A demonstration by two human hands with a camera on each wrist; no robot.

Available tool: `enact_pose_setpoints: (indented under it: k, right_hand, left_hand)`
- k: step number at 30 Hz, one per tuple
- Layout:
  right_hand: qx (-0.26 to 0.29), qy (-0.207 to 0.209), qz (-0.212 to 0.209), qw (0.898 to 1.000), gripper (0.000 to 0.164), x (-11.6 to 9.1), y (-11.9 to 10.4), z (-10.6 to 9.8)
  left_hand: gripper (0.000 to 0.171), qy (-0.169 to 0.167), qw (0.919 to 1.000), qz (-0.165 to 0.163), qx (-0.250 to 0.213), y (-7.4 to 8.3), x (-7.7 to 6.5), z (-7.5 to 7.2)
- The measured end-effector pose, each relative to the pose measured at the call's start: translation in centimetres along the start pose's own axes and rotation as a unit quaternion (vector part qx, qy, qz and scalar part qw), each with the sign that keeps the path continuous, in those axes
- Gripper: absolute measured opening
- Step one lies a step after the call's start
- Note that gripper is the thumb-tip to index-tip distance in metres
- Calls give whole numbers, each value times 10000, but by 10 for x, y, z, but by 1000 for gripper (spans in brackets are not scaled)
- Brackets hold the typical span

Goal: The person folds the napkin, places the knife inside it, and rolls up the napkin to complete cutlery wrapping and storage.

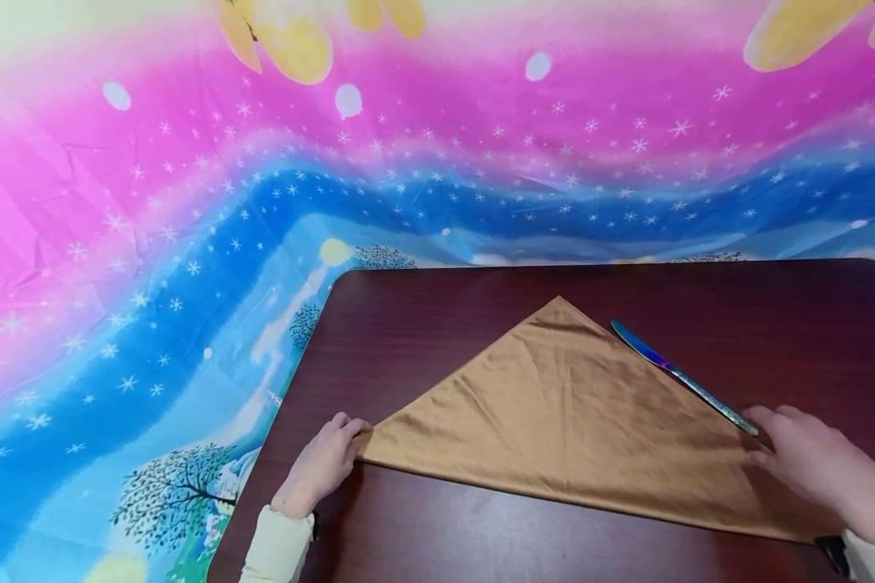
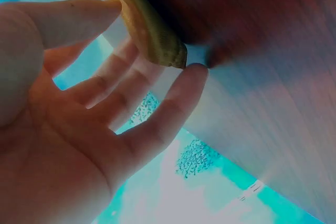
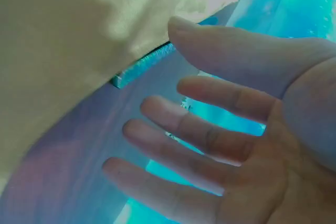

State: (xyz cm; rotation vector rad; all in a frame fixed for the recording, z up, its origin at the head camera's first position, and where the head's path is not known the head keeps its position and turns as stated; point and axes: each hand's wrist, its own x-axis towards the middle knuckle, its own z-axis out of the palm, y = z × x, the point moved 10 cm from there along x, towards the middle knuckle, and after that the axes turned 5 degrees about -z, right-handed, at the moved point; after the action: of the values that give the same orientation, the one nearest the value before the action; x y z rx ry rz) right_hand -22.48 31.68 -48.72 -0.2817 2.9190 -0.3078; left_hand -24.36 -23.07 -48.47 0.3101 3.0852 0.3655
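Note:
A gold satin napkin (image 1: pixel 525 413), folded into a triangle, lies on the dark wooden table with its peak toward the far edge. My left hand (image 1: pixel 326 455) pinches its left corner; in the left wrist view the thumb lies against the cloth (image 2: pixel 152 30) and the fingers are behind it. A knife (image 1: pixel 671 366) with a shiny blue-violet blade and patterned handle lies along the napkin's right slanted edge, blade end away from me. By the handle end is my right hand (image 1: pixel 809 457), its fingers extended and apart in the right wrist view, over the napkin's right part.
The dark reddish-brown table (image 1: pixel 408 324) has rounded far corners. Behind it and along its left side hangs a pink and blue cloth (image 1: pixel 437 154) printed with snowflakes, trees and yellow shapes.

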Motion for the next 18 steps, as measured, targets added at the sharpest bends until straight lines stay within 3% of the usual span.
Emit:
enact_pose_setpoints:
  k: [3, 13, 18]
  right_hand:
    - [-46, -207, 67, 9998, 47, 16, -1, -3]
    - [228, 95, -512, 9984, 28, 55, -27, -12]
    - [257, 3, -520, 9983, 28, 66, -31, -9]
  left_hand:
    - [26, 9, 10000, -24, 1, -1, 0, 0]
    - [25, -74, 9999, -141, -16, -4, 1, -1]
    - [22, 62, 9994, -295, 180, -7, 2, -6]
